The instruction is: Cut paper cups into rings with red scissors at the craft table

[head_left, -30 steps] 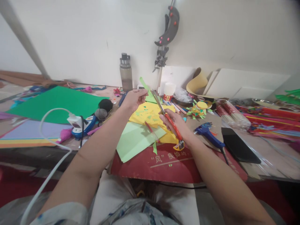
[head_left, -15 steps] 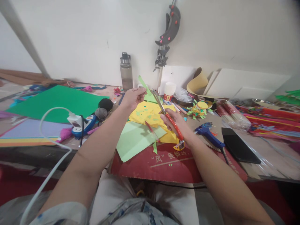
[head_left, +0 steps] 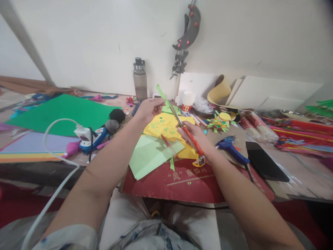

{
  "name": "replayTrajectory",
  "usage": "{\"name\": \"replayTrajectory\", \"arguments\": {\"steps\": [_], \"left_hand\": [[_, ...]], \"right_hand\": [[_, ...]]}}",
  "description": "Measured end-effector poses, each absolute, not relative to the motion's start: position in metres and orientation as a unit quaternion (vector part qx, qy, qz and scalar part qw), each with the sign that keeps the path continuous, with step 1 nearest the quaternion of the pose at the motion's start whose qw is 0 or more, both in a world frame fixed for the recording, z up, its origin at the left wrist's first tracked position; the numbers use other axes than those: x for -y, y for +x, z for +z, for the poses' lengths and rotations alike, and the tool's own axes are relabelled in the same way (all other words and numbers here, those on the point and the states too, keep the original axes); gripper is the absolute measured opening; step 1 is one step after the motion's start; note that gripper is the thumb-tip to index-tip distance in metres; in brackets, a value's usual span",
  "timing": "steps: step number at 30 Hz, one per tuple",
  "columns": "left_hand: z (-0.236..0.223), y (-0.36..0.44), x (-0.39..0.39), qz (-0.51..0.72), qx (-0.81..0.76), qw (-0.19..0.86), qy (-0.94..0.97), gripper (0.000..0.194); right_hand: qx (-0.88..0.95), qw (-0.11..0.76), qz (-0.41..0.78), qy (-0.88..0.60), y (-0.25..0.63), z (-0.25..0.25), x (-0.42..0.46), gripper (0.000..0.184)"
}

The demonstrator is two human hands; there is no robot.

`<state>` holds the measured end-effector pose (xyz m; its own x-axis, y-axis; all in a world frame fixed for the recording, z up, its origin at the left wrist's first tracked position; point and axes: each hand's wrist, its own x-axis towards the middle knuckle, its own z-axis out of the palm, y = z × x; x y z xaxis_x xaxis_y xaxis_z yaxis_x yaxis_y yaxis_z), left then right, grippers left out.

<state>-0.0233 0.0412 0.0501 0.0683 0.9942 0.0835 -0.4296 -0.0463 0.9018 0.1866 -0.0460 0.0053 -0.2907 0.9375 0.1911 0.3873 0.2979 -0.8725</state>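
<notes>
My left hand (head_left: 148, 109) pinches a narrow strip of light green paper (head_left: 161, 94) and holds it up above the table. My right hand (head_left: 195, 137) grips red-handled scissors (head_left: 187, 133), whose blades reach up to the strip and meet it just beside my left fingers. Beneath both hands lie a yellow sheet (head_left: 166, 129) dotted with small green scraps and a light green sheet (head_left: 148, 154). These sheets rest on a red cardboard board (head_left: 187, 182) with white characters.
A blue glue gun (head_left: 231, 149) and a black phone (head_left: 264, 161) lie to the right. A large green sheet (head_left: 62, 113), a white charger with cable (head_left: 80, 133) and a second glue gun (head_left: 95, 139) sit left. A water bottle (head_left: 139, 80) stands against the wall.
The scissor blades have closed in on the green strip, which has tilted slightly rightward. Both hands stay almost in place.
</notes>
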Motion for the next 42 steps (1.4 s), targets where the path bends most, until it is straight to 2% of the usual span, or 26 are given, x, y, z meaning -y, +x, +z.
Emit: {"name": "replayTrajectory", "arguments": {"steps": [16,33,42], "left_hand": [[0.049,-0.024,-0.041,0.582,-0.347,0.607,0.416,0.009],[0.04,0.003,-0.028,0.545,-0.342,0.631,0.433,0.017],[0.043,0.014,-0.014,0.53,-0.352,0.626,0.451,0.015]], "right_hand": [[0.71,0.375,0.36,-0.475,0.188,0.005,0.045,0.047],[0.705,0.398,0.347,-0.473,0.188,-0.003,0.039,0.052],[0.693,0.424,0.362,-0.457,0.185,0.002,0.045,0.056]]}}
